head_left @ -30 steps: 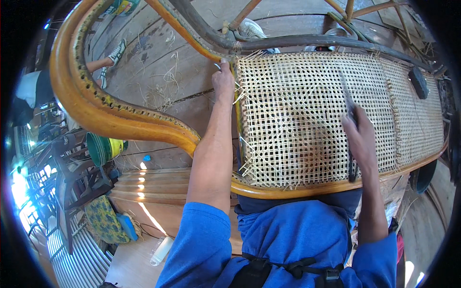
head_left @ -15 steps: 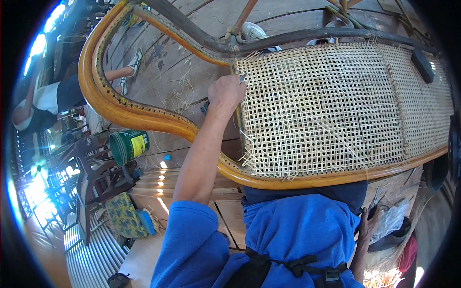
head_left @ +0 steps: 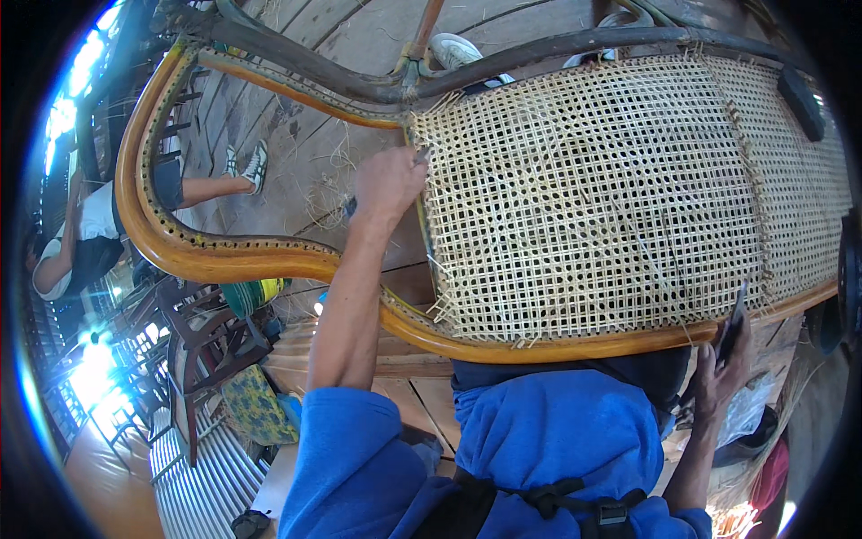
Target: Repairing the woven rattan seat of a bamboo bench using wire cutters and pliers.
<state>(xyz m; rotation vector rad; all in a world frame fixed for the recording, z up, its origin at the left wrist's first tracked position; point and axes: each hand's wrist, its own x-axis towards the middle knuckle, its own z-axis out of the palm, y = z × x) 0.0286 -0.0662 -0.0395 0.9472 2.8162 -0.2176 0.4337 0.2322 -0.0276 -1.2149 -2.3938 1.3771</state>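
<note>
A panel of woven cane (head_left: pixel 584 207) is stretched over a curved wooden furniture frame (head_left: pixel 224 260) across my lap. My left hand (head_left: pixel 388 186) is closed at the panel's left edge. A small metallic tip (head_left: pixel 421 156) pokes out by its thumb, touching or very near the cane, and a dark end (head_left: pixel 351 207) shows on the other side of the fist. Most of that tool is hidden. At the frame's near rail on the right, my right hand (head_left: pixel 720 370) grips a slim pointed tool (head_left: pixel 736 319) with a dark body, its tip upward over the cane.
A dark block (head_left: pixel 799 105) lies on the cane at the far right. Dark rails (head_left: pixel 557 61) run along the far side. Another person (head_left: pixel 99 229) is at the left, near dark wooden chairs (head_left: pixel 193 346) and a green bucket (head_left: pixel 241 299). A patterned cushion (head_left: pixel 260 404) sits lower left.
My right hand has come up from the lower right to the near rail, now with the pointed tool in it. My left hand stays at the cane's left edge while the view has shifted slightly.
</note>
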